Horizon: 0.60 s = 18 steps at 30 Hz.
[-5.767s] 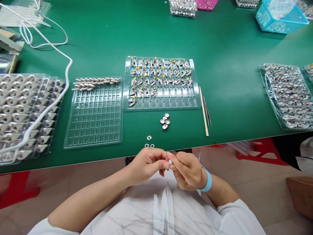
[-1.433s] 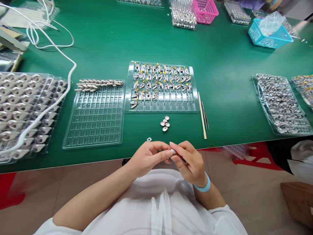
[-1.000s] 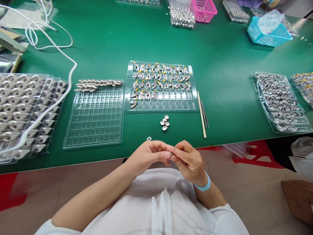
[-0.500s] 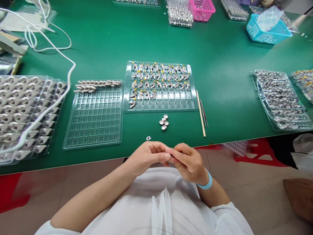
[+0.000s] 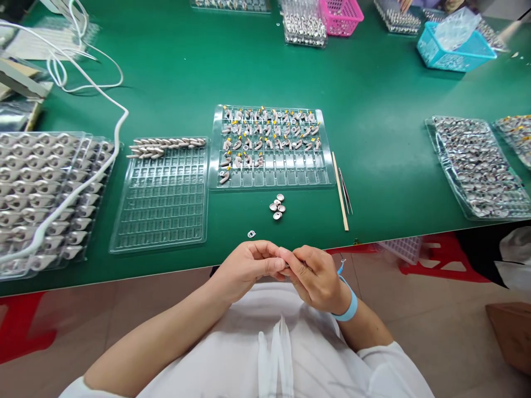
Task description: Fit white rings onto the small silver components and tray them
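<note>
My left hand (image 5: 249,266) and my right hand (image 5: 316,275) meet fingertip to fingertip at the near edge of the green table (image 5: 373,88). Both are pinched on a tiny part that the fingers hide now; earlier it showed as a small silver cap. Just beyond them lies one small ring (image 5: 251,234). A cluster of several silver caps (image 5: 277,207) sits farther up. Behind that is a clear tray (image 5: 327,176) partly filled with small grey pieces with yellow tips. A blue band circles my right wrist.
A wooden stick (image 5: 340,190) and tweezers (image 5: 345,190) lie right of the tray. A mostly bare clear tray (image 5: 161,210) sits left, stacked grey-part trays (image 5: 45,193) and a white cable (image 5: 120,119) further left. Trays of silver parts (image 5: 477,166) stand right; blue (image 5: 454,47) and pink (image 5: 338,16) baskets at the back.
Over about six seconds both hands stayed together working the tiny cap, which is now covered by the fingers. Two of three rings near the table edge are no longer visible.
</note>
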Motion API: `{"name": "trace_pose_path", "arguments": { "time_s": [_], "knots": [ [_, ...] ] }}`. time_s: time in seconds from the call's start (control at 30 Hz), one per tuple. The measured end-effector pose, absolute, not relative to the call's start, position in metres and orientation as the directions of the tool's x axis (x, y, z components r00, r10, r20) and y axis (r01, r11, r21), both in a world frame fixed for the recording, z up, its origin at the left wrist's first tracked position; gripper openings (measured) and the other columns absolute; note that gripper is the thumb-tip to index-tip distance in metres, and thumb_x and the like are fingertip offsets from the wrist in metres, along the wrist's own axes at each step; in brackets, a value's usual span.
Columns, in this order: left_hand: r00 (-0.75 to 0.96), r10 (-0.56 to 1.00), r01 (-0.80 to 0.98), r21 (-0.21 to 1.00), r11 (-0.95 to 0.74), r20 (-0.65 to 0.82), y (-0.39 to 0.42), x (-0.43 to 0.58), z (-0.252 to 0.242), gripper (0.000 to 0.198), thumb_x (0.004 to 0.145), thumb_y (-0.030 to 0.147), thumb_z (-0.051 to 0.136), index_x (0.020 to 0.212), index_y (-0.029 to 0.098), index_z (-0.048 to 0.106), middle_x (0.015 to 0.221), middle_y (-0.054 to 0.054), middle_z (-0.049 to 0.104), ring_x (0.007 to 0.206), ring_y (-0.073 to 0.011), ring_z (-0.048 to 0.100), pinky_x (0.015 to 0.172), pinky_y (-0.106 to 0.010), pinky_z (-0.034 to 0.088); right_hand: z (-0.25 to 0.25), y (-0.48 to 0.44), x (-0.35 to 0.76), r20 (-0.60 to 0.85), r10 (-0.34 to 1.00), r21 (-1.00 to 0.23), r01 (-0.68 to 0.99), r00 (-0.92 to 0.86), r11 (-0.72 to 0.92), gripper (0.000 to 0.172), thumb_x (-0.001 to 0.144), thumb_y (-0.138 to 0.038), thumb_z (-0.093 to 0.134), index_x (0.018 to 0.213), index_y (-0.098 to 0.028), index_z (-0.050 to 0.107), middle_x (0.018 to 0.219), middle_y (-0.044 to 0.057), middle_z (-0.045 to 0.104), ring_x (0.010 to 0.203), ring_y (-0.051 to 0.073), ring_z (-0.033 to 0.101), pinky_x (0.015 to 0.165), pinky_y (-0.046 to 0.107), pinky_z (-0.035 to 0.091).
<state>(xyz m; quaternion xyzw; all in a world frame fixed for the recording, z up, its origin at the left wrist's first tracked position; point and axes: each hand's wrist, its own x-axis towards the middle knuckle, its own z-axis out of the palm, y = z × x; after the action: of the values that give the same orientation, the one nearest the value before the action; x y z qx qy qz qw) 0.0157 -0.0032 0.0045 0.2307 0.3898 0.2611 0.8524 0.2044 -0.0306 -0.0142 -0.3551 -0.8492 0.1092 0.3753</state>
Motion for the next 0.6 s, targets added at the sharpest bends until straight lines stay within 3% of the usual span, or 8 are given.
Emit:
{"name": "trace_pose_path", "arguments": {
  "time_s": [0.17,0.33,0.47,0.6],
  "knots": [
    [0.537,0.655,-0.255,0.638,0.727,-0.532,-0.006,0.018,0.005,0.028,0.07,0.028,0.083,0.09,0.014,0.069,0.079,-0.004,0.071,0.072,-0.0143,0.067,0.072,-0.029,0.056,-0.013,-0.031,0.202,0.587,0.689,-0.492,0.489,-0.425,0.721,0.052,0.091,-0.011,0.051,0.142,-0.01,0.041,0.087,0.009,0.061,0.069,0.018,0.057,0.055,0.032,0.05],
    [0.498,0.805,-0.159,0.879,0.449,-0.322,-0.01,0.017,0.009,0.065,0.065,0.019,0.086,0.125,0.027,0.061,0.114,-0.007,0.06,0.103,-0.0212,0.061,0.082,-0.033,0.058,-0.013,-0.031,0.202,0.558,0.76,-0.679,0.344,-0.332,0.649,0.04,0.094,-0.016,0.051,0.133,-0.019,0.051,0.089,0.007,0.061,0.073,0.016,0.06,0.059,0.029,0.053],
    [0.57,0.807,-0.081,0.968,0.239,-0.152,-0.007,0.012,0.009,0.047,0.075,0.018,0.079,0.12,0.024,0.068,0.11,-0.008,0.06,0.101,-0.0206,0.063,0.086,-0.032,0.058,-0.015,-0.032,0.203,0.512,0.799,-0.758,0.271,-0.317,0.593,0.033,0.094,-0.02,0.054,0.127,-0.02,0.057,0.089,0.007,0.063,0.076,0.015,0.06,0.063,0.027,0.054],
    [0.586,0.786,-0.058,0.958,0.283,-0.197,-0.002,0.006,0.013,0.036,0.079,0.019,0.075,0.115,0.021,0.07,0.104,-0.006,0.066,0.09,-0.0175,0.068,0.081,-0.029,0.059,-0.014,-0.033,0.203,0.503,0.811,-0.777,0.254,-0.298,0.575,0.033,0.095,-0.02,0.052,0.128,-0.019,0.057,0.085,0.006,0.061,0.072,0.014,0.058,0.06,0.026,0.052]
  ]
}}
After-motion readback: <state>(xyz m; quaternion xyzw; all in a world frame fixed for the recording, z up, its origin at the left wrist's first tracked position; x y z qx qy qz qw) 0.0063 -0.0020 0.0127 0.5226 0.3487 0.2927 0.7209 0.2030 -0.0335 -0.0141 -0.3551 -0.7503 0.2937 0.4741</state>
